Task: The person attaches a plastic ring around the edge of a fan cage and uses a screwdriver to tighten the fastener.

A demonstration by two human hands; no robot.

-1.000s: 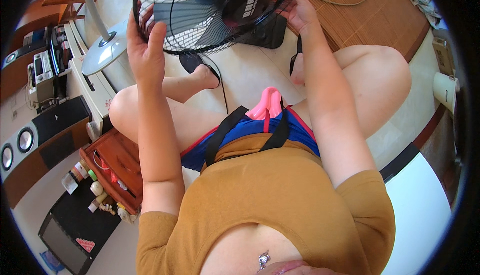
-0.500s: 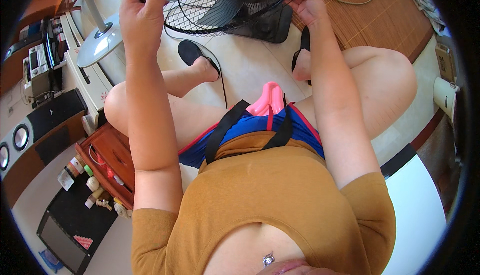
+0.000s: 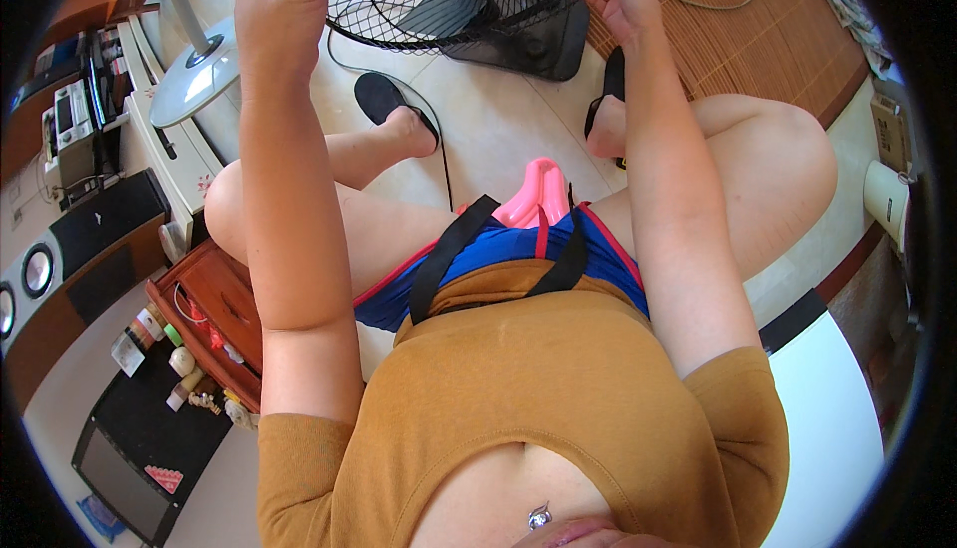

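A black electric fan point(image 3: 528, 50) stands on the floor before me, its wire guard and dark blades point(image 3: 439, 10) cut off by the picture's upper edge. At the guard's left rim is my left hand point(image 3: 282, 15), its thumb and fingers closed round the edge. Opposite it, my right hand point(image 3: 632, 12) grips the right rim with bent fingers; the fingertips are partly hidden behind the wire. Below the guard the flat black base rests on the tiles. I sit with knees apart on a pink plastic seat point(image 3: 538, 194), between my thighs.
A grey round stand base point(image 3: 194, 75) with a pole is at the far left, beside a white cabinet. A brown bamboo mat point(image 3: 758, 40) lies at the right. A dark cord point(image 3: 445, 164) runs over the floor near my left slipper point(image 3: 379, 98). A wooden drawer unit point(image 3: 214, 314) stands by my left elbow.
Both hands and the fan guard have shifted slightly farther away, toward the upper edge. The grip on the rim stays the same.
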